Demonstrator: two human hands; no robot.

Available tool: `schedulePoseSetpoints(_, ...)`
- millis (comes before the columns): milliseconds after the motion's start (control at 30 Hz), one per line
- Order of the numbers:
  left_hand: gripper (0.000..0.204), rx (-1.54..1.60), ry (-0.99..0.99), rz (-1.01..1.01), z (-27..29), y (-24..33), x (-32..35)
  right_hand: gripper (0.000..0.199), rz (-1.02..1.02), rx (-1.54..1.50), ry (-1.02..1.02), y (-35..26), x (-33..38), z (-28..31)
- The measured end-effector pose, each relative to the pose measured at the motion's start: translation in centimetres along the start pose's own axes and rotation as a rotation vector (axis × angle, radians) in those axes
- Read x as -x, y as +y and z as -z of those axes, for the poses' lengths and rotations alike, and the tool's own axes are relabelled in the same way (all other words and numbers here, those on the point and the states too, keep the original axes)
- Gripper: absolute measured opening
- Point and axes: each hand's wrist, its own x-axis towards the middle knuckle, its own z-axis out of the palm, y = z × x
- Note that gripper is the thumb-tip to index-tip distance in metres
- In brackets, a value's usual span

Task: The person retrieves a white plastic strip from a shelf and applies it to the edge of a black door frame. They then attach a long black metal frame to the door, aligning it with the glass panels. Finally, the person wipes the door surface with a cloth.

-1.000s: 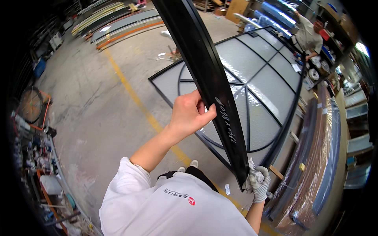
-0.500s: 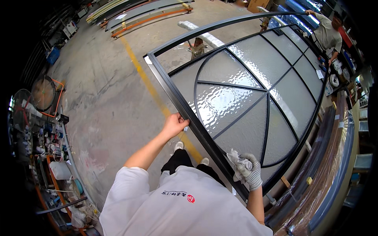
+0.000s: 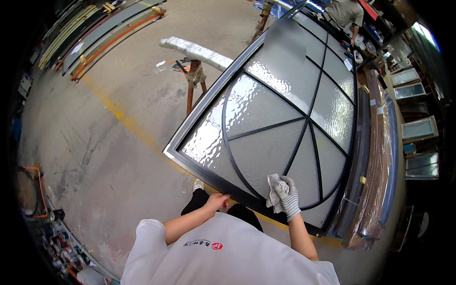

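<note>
**Panel laid flat; wiping stance taken up**

Noted since a second ago: glazed panel (image 3: 285,123), then tilted up on edge before the camera, now lying flat and face-up, near edge at waist level, far part carried on a wooden trestle (image 3: 192,78). Half a second ago already lowered; since then drawn closer and squared to the body. Left hand (image 3: 217,201), bare, fingers curled over the near edge of the dark frame, grip narrow. Right hand (image 3: 287,194), gloved, closed around a pale cloth (image 3: 274,189), resting on the textured glass by the arched bar near the near-right corner. Judged: handling phase over, surface work on the glass now in hand. Second person (image 3: 344,12) at far end, well apart.
</note>
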Motion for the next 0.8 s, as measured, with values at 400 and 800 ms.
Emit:
schedulePoseSetpoints(400,0.034,0.73,-0.082,-0.001,12.4,3.3,-2.0,0.059,-0.014,-0.325,0.712,4.1,4.5,2.2)
schedulePoseSetpoints(800,0.093,1.099,0.022,-0.135,9.3,6.3,-1.6,0.083,-0.129,-1.608,0.724,22.4,9.9,8.4)
